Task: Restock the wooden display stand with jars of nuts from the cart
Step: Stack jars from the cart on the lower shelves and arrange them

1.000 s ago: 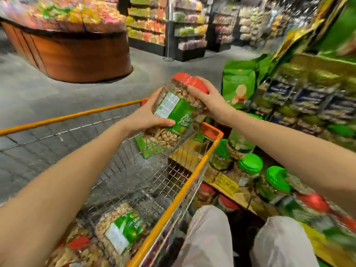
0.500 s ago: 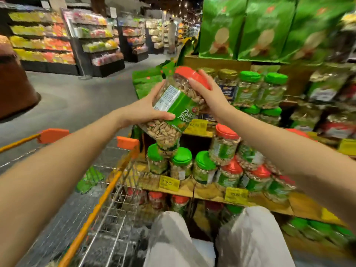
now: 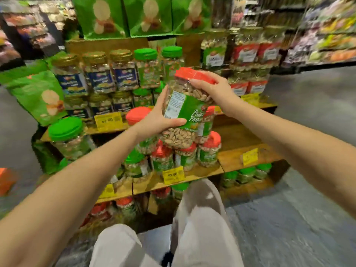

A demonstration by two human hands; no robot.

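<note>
The pistachio jar (image 3: 185, 110) hangs tilted at centre frame, before the wooden display stand (image 3: 231, 160), not yet shelved: left grip (image 3: 158, 120) wrapped round its body, right grip (image 3: 213, 89) clamped on its red lid (image 3: 189, 74). The bare board (image 3: 238, 135) at centre right suggests more restocking ahead.

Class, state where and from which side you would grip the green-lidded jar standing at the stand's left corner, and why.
Probably around the green-lidded jar, just below its lid, from the front: it stands lid-up, its front unobstructed, a green bag behind.
</note>
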